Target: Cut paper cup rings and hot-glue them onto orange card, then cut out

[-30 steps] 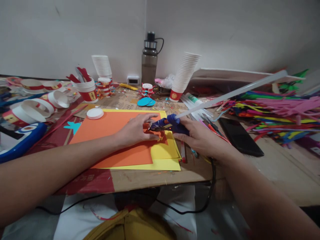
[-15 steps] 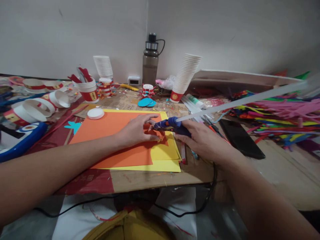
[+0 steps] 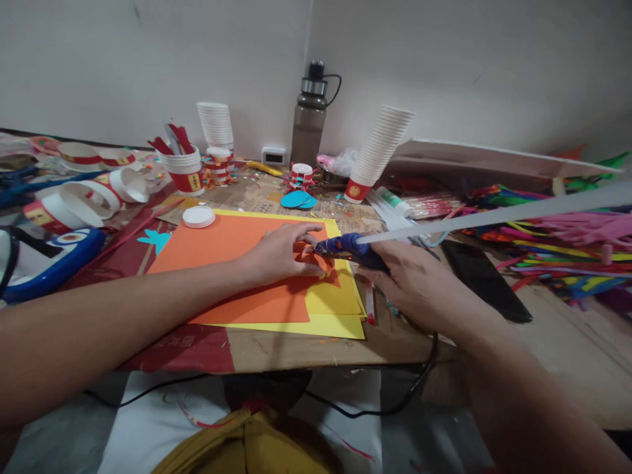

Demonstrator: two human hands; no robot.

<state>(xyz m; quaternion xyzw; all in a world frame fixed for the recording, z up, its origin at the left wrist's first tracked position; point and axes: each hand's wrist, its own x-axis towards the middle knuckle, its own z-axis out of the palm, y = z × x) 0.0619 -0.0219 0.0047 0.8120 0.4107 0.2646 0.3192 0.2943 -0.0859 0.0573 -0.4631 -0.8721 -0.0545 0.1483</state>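
My right hand point(image 3: 415, 280) is closed around a blue hot glue gun point(image 3: 354, 245), from whose back a long white glue stick point(image 3: 494, 218) juts to the right. Its nozzle reaches between the thumb and fingers of my left hand point(image 3: 279, 253). Those fingers are curled round a small folded orange paper piece point(image 3: 323, 264), partly hidden by the hand. Whether the nozzle touches the piece I cannot tell. Under my left hand lies an orange sheet point(image 3: 227, 243), on top of yellow sheets point(image 3: 336, 301).
Behind the sheets stand stacked paper cups point(image 3: 379, 148), a water bottle point(image 3: 307, 131) and blue paper discs point(image 3: 297, 199). A white lid point(image 3: 198, 216) rests on the orange sheet's far corner. Right of my right hand are a black phone point(image 3: 486, 280) and coloured pipe cleaners point(image 3: 582, 230); a cable point(image 3: 419, 375) hangs over the front edge.
The view has turned slightly left, so everything sits a little farther right. Both hands keep almost the same pose, with the glue gun's nozzle still at the left fingers.
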